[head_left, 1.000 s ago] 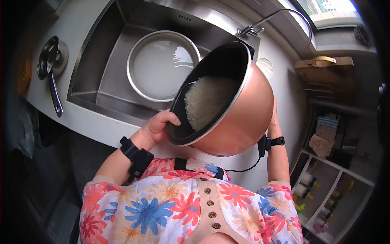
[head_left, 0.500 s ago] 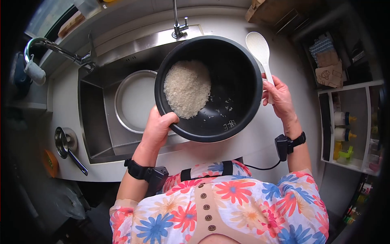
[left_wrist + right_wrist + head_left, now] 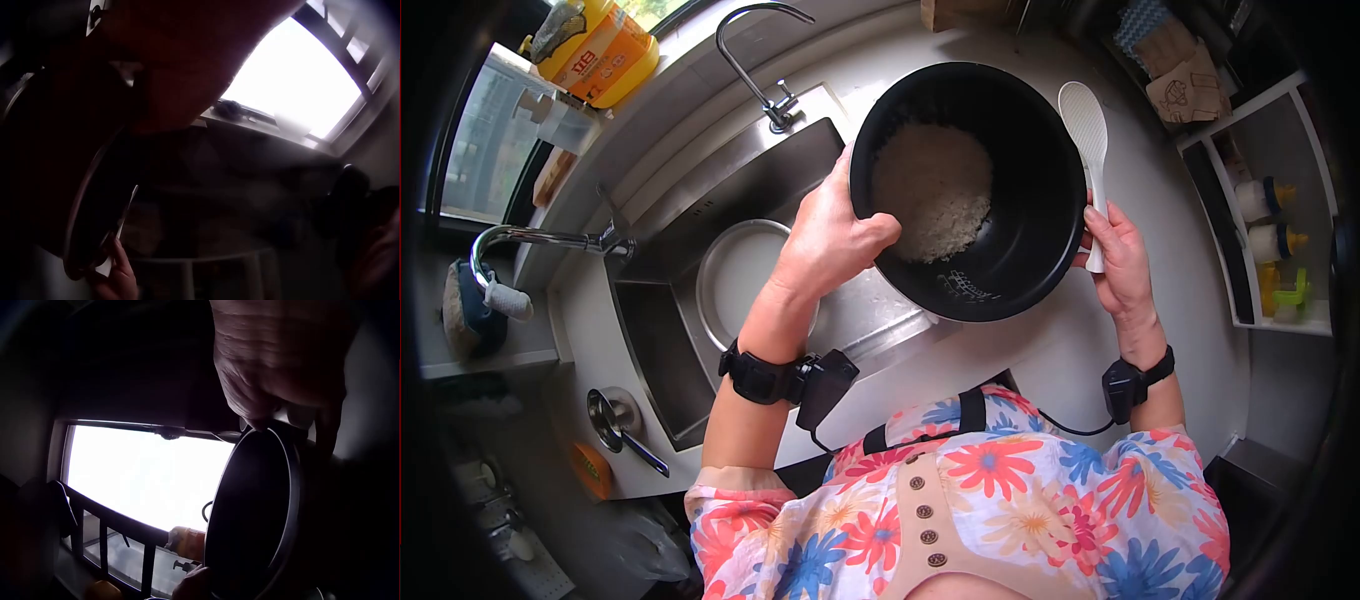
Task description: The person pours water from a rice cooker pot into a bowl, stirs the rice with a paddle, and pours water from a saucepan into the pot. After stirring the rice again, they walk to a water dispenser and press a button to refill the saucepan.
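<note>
The left hand [image 3: 830, 240] grips the pot's [image 3: 1035, 180] left rim, thumb over the edge; the right hand [image 3: 1122, 258] holds its other side, thumb against the paddle's [image 3: 1085, 120] handle. The pot, tipped toward the basin [image 3: 742, 270] earlier, now faces up beside it, above the worktop [image 3: 1020, 350], rice [image 3: 935, 190] gathered toward the left hand.

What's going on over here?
Someone in a flowered top is holding up a black pot with rice in it, beside the sink. The left hand grips its rim; the right hand is at the opposite side, also holding a white paddle. A round pan sits in the sink.
</note>
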The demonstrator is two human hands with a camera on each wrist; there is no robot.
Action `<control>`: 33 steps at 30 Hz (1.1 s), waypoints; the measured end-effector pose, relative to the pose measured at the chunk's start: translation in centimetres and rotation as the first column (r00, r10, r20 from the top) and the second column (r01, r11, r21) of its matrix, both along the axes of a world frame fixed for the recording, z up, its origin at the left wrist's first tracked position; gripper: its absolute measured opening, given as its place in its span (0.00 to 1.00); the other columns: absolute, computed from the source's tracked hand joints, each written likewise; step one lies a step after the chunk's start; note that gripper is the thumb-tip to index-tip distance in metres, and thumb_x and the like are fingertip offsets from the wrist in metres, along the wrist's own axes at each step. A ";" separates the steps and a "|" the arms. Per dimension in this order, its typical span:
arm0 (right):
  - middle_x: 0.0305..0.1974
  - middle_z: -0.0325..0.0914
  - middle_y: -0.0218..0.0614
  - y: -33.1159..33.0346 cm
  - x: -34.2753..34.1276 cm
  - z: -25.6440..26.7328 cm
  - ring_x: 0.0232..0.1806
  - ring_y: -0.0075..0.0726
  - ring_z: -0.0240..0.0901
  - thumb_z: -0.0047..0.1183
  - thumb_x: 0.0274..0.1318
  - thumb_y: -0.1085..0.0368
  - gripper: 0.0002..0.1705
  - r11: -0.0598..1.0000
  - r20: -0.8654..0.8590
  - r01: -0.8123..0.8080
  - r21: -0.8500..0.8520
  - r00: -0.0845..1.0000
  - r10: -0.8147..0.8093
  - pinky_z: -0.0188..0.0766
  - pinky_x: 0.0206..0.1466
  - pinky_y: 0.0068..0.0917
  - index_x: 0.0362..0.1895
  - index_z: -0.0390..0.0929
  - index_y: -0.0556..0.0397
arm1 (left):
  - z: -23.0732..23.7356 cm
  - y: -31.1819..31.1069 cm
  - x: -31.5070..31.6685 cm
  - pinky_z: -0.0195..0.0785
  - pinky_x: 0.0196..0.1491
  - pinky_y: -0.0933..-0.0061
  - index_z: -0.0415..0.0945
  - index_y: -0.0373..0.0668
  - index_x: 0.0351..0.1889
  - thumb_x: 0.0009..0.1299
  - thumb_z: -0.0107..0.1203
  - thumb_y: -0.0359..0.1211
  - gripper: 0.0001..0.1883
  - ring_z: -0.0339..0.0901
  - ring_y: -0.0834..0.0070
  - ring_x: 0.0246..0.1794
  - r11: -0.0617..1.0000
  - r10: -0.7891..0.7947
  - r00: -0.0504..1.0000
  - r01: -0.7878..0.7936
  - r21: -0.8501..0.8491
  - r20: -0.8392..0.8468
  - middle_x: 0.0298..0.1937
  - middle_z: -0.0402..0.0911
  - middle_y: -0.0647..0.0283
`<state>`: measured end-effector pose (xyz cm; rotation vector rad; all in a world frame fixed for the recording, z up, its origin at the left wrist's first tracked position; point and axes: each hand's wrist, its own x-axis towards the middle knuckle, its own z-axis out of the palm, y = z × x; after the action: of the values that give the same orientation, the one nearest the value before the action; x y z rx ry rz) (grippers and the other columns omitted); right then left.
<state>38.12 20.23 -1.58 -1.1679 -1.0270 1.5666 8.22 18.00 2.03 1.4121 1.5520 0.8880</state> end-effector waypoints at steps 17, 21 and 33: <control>0.29 0.78 0.33 3.8 -1.1 5.7 0.28 0.26 0.72 0.53 0.56 0.62 0.19 0.859 0.699 -0.354 0.370 0.715 -0.007 0.70 0.32 0.22 0.50 0.73 0.58 | -3.1 2.3 -2.8 0.70 0.25 0.79 0.61 0.40 0.62 0.55 0.61 0.41 0.37 0.75 0.76 0.38 0.979 0.110 0.929 -0.041 -0.199 0.352 0.42 0.76 0.61; 0.27 0.77 0.42 4.9 -3.1 7.5 0.28 0.36 0.74 0.49 0.51 0.66 0.19 0.806 0.880 -0.571 0.156 0.451 0.150 0.69 0.36 0.30 0.49 0.73 0.57 | -4.0 0.9 -2.9 0.70 0.29 0.79 0.51 0.39 0.68 0.54 0.64 0.52 0.49 0.76 0.71 0.45 0.989 0.115 0.932 -0.076 -0.125 0.343 0.53 0.72 0.56; 0.28 0.76 0.38 5.5 -8.0 4.7 0.33 0.42 0.76 0.49 0.50 0.72 0.13 0.417 0.965 -0.871 0.260 0.219 -0.144 0.72 0.36 0.34 0.42 0.77 0.49 | -3.3 -2.5 -1.8 0.72 0.45 0.74 0.53 0.34 0.66 0.58 0.65 0.35 0.41 0.74 0.71 0.46 0.993 0.090 0.852 -0.116 0.018 0.515 0.58 0.66 0.52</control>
<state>30.08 25.71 3.15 -0.9690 -2.7924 0.2330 6.44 15.50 -1.23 1.0107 1.2038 1.2578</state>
